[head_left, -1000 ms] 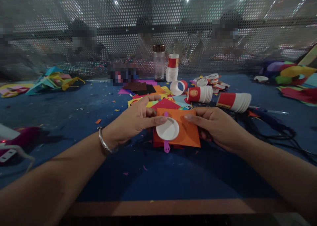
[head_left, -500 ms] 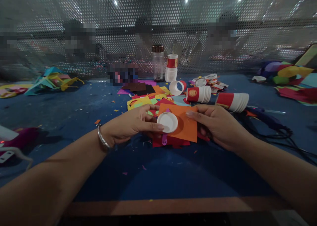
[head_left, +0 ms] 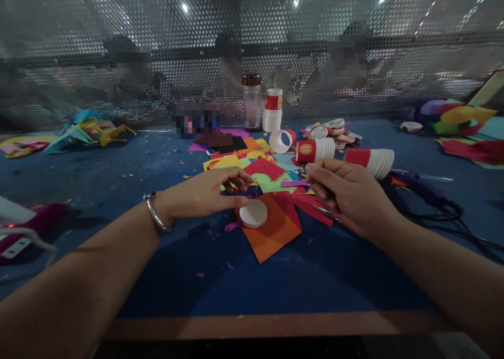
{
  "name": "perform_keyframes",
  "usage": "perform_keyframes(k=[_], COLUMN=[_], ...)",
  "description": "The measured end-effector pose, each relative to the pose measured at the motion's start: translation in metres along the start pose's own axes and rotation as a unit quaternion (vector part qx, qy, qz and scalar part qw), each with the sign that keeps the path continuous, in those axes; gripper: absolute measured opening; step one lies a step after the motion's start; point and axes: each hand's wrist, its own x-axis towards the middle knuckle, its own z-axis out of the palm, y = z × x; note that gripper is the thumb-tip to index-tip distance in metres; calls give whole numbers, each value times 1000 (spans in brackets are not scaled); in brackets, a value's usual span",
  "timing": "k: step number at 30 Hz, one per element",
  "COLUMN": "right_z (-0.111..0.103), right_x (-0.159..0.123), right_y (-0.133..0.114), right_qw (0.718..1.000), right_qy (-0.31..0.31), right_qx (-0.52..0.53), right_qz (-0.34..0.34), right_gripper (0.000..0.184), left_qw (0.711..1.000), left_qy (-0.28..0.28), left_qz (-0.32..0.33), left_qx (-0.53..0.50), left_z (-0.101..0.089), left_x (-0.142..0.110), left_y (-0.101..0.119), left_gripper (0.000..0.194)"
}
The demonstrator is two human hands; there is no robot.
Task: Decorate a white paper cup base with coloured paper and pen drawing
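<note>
A round white paper-cup bottom (head_left: 253, 213) lies on a square of orange paper (head_left: 275, 228) on the blue table. My left hand (head_left: 214, 188), with a silver bangle at the wrist, is above its left edge. Thumb and fingers are apart, and the thumb tip is close to the disc's rim; I cannot tell if they touch. My right hand (head_left: 342, 196) hovers to the right with its fingers closed; what they hold, if anything, is hidden. A thin metal piece (head_left: 325, 212) shows under that hand, beside red paper. A purple strip (head_left: 295, 183) ends near its fingertips.
Coloured paper sheets (head_left: 228, 162) spread behind my hands. Stacked paper cups (head_left: 315, 150) lie on their sides, with more upright beside a glass bottle (head_left: 252, 107). A dark tool with cables (head_left: 425, 191) lies right, a purple power strip (head_left: 31, 228) left. People sit beyond the mesh.
The orange paper and white disc have gone down onto the table, and the paper has turned cornerwise. My right hand has let go of the paper and closed; my left fingers have loosened.
</note>
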Motion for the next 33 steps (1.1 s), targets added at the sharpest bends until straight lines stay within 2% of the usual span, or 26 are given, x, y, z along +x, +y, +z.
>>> perform_keyframes(k=[2, 4, 8, 10, 13, 16, 19, 21, 26, 30, 33], right_z=[3, 5, 11, 14, 18, 20, 18, 14, -1, -6, -7], right_x=[0, -1, -3, -5, -6, -7, -7, -7, 1, 5, 4], right_y=[2, 4, 5, 4, 2, 2, 2, 2, -4, -8, -9], right_qw=[1000, 999, 996, 995, 993, 991, 990, 993, 1000, 997, 995], right_qy=[-20, -45, -85, -97, -109, -124, -128, -102, 11, 37, 24], right_qx=[-9, -23, -31, -30, -40, -55, -64, -58, 16, 65, 81], right_qz=[0, 0, 4, 4, 8, 15, 2, -12, -12, 19, 47], right_gripper=[37, 40, 44, 45, 45, 43, 39, 34, 22, 34, 36], left_qw=[995, 990, 987, 984, 978, 978, 975, 970, 937, 913, 915], left_qy=[93, 136, 114, 118, 133, 154, 186, 225, 326, 317, 270], left_qz=[28, 42, 65, 77, 93, 81, 84, 81, -17, -70, -86], left_qx=[27, -2, -88, -106, -128, -119, -83, -42, 125, 248, 289], left_z=[10, 23, 50, 59, 65, 65, 57, 45, -8, -41, -47], left_x=[1, 3, 7, 10, 12, 14, 17, 20, 27, 27, 25], left_y=[7, 15, 27, 29, 30, 30, 28, 22, -12, -38, -47], left_gripper=[25, 21, 25, 18, 8, 8, 9, 12, 12, 25, 40])
